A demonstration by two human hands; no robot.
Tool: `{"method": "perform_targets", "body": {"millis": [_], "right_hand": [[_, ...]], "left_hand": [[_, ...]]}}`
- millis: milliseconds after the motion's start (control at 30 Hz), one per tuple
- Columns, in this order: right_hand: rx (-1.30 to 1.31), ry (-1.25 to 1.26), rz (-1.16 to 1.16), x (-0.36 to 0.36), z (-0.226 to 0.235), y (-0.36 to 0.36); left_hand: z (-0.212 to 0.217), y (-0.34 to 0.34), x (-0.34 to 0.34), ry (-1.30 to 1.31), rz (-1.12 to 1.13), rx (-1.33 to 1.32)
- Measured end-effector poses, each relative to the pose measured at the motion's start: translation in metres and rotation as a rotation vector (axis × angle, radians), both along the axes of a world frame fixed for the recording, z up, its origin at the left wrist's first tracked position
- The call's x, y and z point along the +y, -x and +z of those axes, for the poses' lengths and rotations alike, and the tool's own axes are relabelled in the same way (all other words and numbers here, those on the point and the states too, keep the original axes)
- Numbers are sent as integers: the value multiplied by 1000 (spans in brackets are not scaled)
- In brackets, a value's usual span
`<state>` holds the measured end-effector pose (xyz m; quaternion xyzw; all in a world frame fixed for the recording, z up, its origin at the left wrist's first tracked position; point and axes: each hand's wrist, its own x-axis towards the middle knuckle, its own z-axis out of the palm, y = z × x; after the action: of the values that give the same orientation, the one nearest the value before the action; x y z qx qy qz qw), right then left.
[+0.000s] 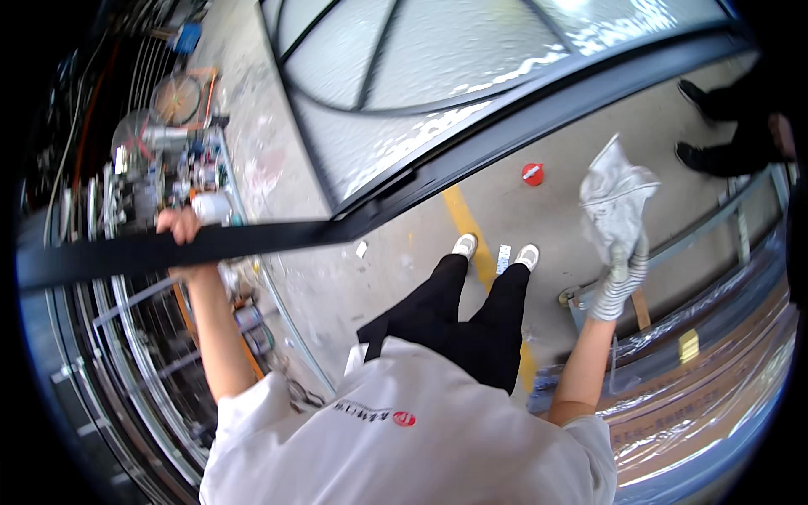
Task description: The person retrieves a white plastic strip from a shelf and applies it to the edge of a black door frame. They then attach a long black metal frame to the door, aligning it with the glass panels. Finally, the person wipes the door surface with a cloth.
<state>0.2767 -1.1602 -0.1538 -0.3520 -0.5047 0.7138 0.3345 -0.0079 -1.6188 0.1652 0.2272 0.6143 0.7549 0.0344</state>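
Note:
My left hand (181, 229), bare, grips a long black metal bar (252, 240) that runs from the left edge to the corner of a big black frame with a frosted glass panel (438, 101). My right hand (621, 278) wears a striped knitted glove and is raised, holding a crumpled grey-white cloth (619, 198). Below me I see my white shirt, black trousers and white shoes (465, 246) on the concrete floor.
A cart (181, 181) crowded with tools and cans stands at the left, beside curved metal railings (126, 353). Film-wrapped panels (715, 370) lie at the right. A red cap (532, 173) rests on the floor. Another person's black shoes (699, 156) show at upper right.

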Motion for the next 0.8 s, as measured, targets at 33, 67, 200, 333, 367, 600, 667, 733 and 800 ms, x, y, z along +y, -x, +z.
{"method": "perform_targets", "body": {"millis": [33, 67, 200, 333, 367, 600, 667, 733, 800], "right_hand": [[15, -224, 57, 4, 30, 10], [-41, -512, 73, 4, 69, 27], [-61, -1421, 38, -11, 167, 118], [-404, -1558, 587, -65, 124, 181], [-331, -1586, 446, -94, 108, 184], [-287, -1605, 635, -72, 142, 199], [-627, -1832, 200, 4, 114, 192], [-810, -1771, 185, 21, 121, 196], [-811, -1632, 116, -18, 126, 204]], "left_hand": [[-9, 6, -16, 21, 9, 98], [-8, 4, 2, 47, 31, 158], [-15, 10, 4, -45, -10, 123], [-20, 16, 6, -106, 16, 64], [-19, 11, 11, -112, 44, 56], [-22, 2, 9, -191, 73, 67], [-22, 1, 11, -216, 65, 90], [-24, 2, 15, -216, 36, 108], [-24, 0, 17, -235, 14, 98]]}}
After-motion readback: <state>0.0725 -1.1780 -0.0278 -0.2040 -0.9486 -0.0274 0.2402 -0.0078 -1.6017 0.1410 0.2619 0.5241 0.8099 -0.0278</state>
